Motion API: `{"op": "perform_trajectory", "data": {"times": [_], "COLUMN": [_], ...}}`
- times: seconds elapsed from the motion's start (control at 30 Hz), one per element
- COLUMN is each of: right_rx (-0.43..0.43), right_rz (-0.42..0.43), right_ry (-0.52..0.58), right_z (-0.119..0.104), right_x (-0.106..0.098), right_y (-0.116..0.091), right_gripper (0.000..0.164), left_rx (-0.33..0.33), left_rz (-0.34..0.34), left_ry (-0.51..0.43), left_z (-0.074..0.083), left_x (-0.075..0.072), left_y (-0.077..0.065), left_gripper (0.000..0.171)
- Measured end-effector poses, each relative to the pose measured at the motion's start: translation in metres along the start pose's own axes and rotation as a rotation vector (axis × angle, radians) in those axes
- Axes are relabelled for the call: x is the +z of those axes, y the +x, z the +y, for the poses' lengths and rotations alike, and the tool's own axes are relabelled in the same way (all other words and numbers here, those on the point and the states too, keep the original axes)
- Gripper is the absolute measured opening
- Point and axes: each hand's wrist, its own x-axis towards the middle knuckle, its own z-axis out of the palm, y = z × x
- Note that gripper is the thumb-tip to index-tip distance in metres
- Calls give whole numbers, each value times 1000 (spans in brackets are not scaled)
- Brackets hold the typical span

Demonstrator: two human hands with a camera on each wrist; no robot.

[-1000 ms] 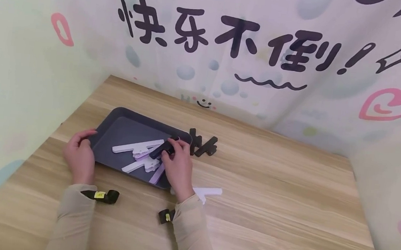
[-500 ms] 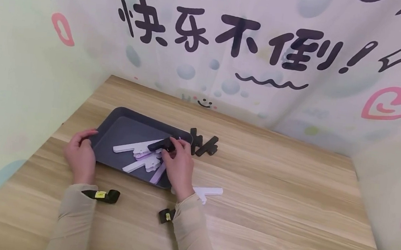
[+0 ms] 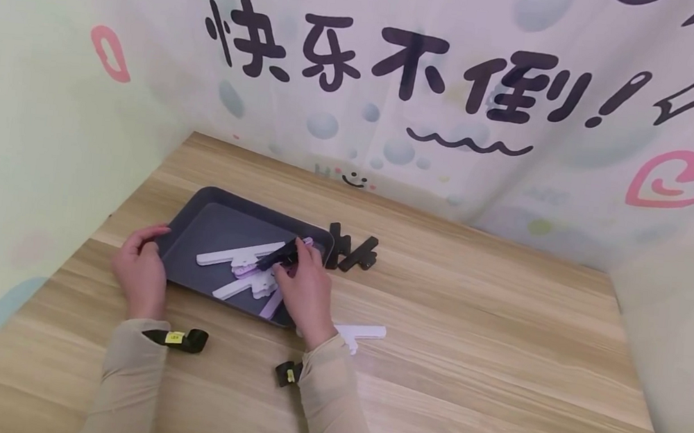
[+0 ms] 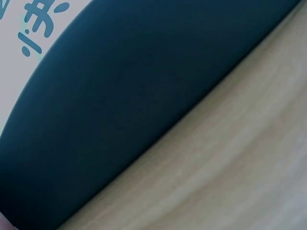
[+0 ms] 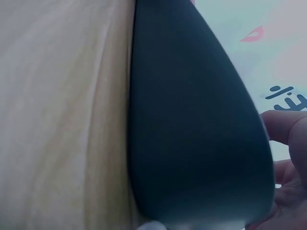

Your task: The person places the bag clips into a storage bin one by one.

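A dark baking tray (image 3: 195, 230) lies on the wooden table, its outer wall filling much of both wrist views. My left hand (image 3: 141, 273) holds the tray's left end, fingertips at the rim. Over the tray's right side my right hand (image 3: 309, 296) pinches a black bag clip (image 3: 274, 257) between thumb and fingers. Beneath that clip lie a long white clip (image 3: 227, 256), a second white clip (image 3: 233, 288) and purple clips (image 3: 271, 305), partly covered by the hand.
Two black clips, one upright (image 3: 334, 243) and one slanted (image 3: 359, 254), lie just right of the tray. A white clip (image 3: 364, 331) rests by the right wrist, partly hidden. A printed curtain (image 3: 355, 127) hangs behind the table.
The black clip in my right hand has shifted and turned slightly over the pile, and the right fingers have moved a little left. My left hand and the tray stay in place.
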Motion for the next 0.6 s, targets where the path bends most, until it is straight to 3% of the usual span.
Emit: {"op": "perform_trajectory", "data": {"times": [0.3,0.6], "right_rx": [-114,-201], "right_rz": [-45,-176], "right_ry": [-46,-275], "right_z": [4,-3], "right_x": [0,5], "right_y": [-2,-5], "right_gripper": [45,44], "left_rx": [-10,-29], "left_rz": [-6,-10], "left_ry": [1,-12], "left_z": [-1,-1], "left_x": [-1,-1], "left_y": [-1,0], "left_gripper": [38,38]}}
